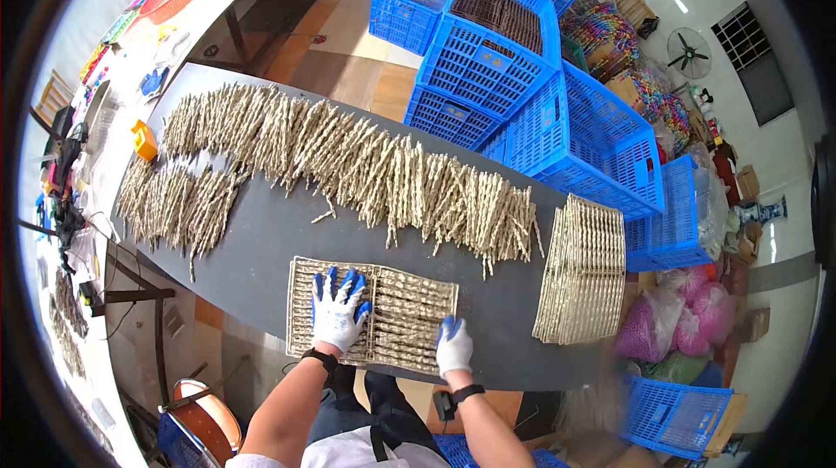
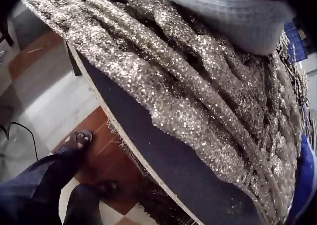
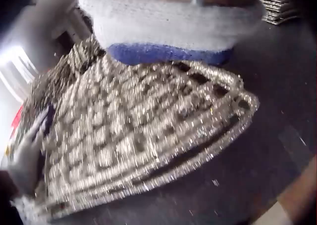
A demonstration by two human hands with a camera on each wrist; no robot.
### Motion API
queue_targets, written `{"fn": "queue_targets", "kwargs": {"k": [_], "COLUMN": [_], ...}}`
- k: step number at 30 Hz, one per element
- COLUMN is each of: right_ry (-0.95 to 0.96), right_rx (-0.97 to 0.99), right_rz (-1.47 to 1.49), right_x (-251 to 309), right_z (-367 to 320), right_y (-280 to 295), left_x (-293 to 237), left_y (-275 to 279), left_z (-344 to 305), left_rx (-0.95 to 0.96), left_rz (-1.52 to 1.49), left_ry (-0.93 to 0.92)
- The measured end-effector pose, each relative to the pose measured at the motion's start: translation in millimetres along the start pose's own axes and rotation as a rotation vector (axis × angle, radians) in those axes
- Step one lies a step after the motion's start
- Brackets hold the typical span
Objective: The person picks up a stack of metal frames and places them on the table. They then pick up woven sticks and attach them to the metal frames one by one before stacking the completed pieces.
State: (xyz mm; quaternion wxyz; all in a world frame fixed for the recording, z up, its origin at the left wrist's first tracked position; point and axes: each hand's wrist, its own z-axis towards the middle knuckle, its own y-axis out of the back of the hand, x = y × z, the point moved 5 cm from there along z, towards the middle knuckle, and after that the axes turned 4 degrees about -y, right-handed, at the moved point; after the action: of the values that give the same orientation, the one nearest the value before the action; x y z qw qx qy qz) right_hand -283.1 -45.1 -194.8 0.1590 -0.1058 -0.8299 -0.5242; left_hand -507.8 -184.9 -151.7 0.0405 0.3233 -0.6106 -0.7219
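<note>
A flat rectangular mat of glittery champagne-coloured twisted sticks lies near the front edge of the dark table. My left hand, in a white glove with blue fingertips, presses flat on the mat's left half with fingers spread. At the mat's right front corner my right hand, gloved the same way, holds the edge. The left wrist view shows the mat's glittery strands close up over the table edge. The mat fills the right wrist view, under the glove's cuff.
A long row of loose glittery sticks crosses the table, with a second bunch at left. A stack of finished mats sits at the right end. Blue crates stand behind the table. A small yellow object lies at far left.
</note>
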Motion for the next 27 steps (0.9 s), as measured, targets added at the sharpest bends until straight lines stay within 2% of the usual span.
{"fn": "queue_targets", "kwargs": {"k": [2, 3, 5, 6, 8, 9, 11, 13, 21, 27], "right_ry": [0.028, 0.065, 0.016, 0.026, 0.577, 0.677, 0.912, 1.013, 1.001, 1.014], "right_rx": [-0.015, -0.046, 0.087, 0.083, -0.125, 0.075, 0.234, 0.342, 0.368, 0.311], "right_rz": [0.163, 0.132, -0.142, -0.152, -0.427, -0.571, -0.959, -1.028, -0.919, -1.002], "right_x": [10, 19, 37, 43, 83, 101, 119, 122, 120, 118], "right_z": [17, 19, 14, 12, -10, -22, -44, -38, -24, -32], "right_y": [13, 28, 54, 63, 82, 73, 34, 10, 0, -3], "left_x": [1, 2, 3, 3, 4, 5, 5, 6, 7, 6], "left_y": [-1, -2, -2, -2, -1, -1, 1, 0, 2, 3], "left_z": [-1, -1, 0, 0, -2, -3, -3, -2, -3, -3], "left_rx": [0.000, -0.001, -0.019, -0.019, -0.010, -0.013, -0.034, -0.044, -0.064, -0.082], "left_rz": [-0.001, -0.006, 0.000, -0.014, -0.011, -0.018, -0.057, -0.071, -0.073, -0.071], "left_ry": [0.000, 0.002, 0.006, 0.007, 0.000, -0.003, 0.007, 0.007, 0.000, 0.004]}}
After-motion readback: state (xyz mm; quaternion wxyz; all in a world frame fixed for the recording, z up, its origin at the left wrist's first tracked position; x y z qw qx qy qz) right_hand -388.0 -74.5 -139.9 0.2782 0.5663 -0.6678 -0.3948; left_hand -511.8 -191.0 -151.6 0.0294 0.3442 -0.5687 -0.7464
